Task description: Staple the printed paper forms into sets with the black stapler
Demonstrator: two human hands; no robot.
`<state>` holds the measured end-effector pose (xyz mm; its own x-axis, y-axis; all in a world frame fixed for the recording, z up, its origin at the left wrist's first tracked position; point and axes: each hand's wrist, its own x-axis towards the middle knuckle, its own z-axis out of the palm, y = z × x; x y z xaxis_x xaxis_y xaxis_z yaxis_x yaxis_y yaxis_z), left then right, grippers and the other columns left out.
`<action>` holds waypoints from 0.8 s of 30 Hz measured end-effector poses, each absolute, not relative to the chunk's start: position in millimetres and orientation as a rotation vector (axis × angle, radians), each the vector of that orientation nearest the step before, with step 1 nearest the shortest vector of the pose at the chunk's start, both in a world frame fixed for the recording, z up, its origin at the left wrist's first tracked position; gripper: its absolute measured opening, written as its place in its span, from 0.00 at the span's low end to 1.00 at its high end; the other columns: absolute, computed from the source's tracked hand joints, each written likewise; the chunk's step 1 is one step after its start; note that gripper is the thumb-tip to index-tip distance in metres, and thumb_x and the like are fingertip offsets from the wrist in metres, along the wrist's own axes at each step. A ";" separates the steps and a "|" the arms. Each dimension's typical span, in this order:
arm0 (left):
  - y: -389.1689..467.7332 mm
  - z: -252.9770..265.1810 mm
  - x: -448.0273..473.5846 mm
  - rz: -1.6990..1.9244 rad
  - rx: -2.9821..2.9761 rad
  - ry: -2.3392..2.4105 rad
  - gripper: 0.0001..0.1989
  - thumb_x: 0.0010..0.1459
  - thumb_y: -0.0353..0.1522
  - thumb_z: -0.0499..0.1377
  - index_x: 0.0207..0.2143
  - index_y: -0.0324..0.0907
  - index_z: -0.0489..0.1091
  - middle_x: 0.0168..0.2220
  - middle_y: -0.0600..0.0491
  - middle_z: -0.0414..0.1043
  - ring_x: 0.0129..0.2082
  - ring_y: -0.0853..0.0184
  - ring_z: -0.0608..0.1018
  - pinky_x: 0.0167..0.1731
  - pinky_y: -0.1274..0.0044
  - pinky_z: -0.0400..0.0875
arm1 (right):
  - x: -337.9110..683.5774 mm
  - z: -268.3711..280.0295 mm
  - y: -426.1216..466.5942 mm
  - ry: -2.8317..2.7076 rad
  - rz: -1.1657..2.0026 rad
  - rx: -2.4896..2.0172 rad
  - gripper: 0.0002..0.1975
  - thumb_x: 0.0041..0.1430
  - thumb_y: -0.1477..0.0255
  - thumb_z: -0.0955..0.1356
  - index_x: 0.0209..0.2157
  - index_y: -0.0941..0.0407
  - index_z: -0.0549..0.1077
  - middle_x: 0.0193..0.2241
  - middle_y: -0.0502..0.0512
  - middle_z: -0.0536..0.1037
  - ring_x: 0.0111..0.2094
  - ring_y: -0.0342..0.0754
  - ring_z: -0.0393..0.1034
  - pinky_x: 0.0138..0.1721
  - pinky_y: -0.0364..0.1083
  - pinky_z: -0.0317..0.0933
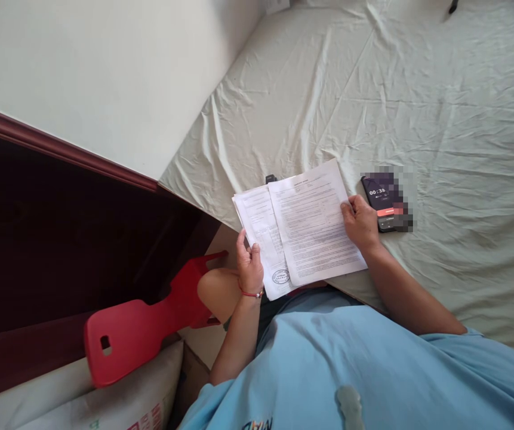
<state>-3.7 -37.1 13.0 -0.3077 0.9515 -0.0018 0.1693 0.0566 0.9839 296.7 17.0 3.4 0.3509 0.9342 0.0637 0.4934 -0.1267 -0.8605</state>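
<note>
Right hand (361, 222) has thumb and fingers clamped on the right edge of the front printed sheet (314, 227), which spreads from that grip toward nine o'clock. Left hand (249, 266) is closed around the left edge of the stamped papers (261, 221), its thumb on the front face; most of these papers lie from twelve to three o'clock of it. An oval stamp (280, 276) sits just beside the left hand at about four o'clock. The front sheet overlaps the stamped papers' right side. Near the right hand, at two o'clock, a phone (372, 186) lies on the wrinkled cloth (418, 107), its screen reading 00:38. A red chair (126, 334) stands at eight o'clock from the left hand.
</note>
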 end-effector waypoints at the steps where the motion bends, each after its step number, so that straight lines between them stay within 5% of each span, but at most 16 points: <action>1: -36.6 12.8 -3.7 1.334 1.123 1.583 0.40 0.62 0.47 0.64 0.70 0.43 0.54 0.53 0.43 0.77 0.54 0.60 0.79 0.56 0.71 0.70 | 296.6 3.5 17.0 -1.263 0.656 -1.759 0.09 0.63 0.63 0.63 0.35 0.53 0.69 0.27 0.52 0.75 0.29 0.50 0.66 0.35 0.48 0.57; 4: -35.0 13.1 -2.1 1.377 0.978 1.534 0.40 0.58 0.46 0.68 0.68 0.45 0.58 0.53 0.45 0.77 0.55 0.60 0.78 0.57 0.72 0.70 | 296.6 3.1 17.1 -1.257 0.674 -1.750 0.09 0.63 0.63 0.64 0.35 0.53 0.69 0.27 0.52 0.75 0.29 0.50 0.67 0.35 0.48 0.57; 7: -33.7 16.6 2.3 1.347 0.800 1.444 0.28 0.50 0.45 0.72 0.50 0.41 0.73 0.47 0.46 0.80 0.50 0.58 0.80 0.54 0.69 0.73 | 296.6 2.3 17.1 -1.261 0.677 -1.755 0.09 0.63 0.63 0.64 0.34 0.53 0.68 0.27 0.52 0.75 0.29 0.49 0.66 0.34 0.48 0.56; 10: -33.3 21.6 7.1 1.298 0.650 1.405 0.24 0.42 0.44 0.75 0.37 0.39 0.75 0.37 0.48 0.81 0.43 0.57 0.82 0.49 0.67 0.76 | 296.3 1.5 17.2 -1.263 0.682 -1.754 0.09 0.63 0.62 0.64 0.33 0.53 0.68 0.26 0.51 0.74 0.28 0.49 0.65 0.33 0.48 0.56; 24: -33.9 23.7 10.3 1.297 0.606 1.400 0.25 0.40 0.41 0.77 0.36 0.40 0.74 0.35 0.51 0.80 0.40 0.60 0.82 0.48 0.66 0.75 | 293.8 1.7 16.7 -1.341 0.656 -1.730 0.09 0.62 0.63 0.64 0.33 0.53 0.69 0.30 0.54 0.76 0.32 0.50 0.67 0.37 0.49 0.59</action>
<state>10.3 -33.9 23.7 -0.2885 0.8886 -0.3565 -0.2881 0.2745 0.9174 293.8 16.7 1.7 0.2935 0.9523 0.0838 0.5186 -0.0850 -0.8508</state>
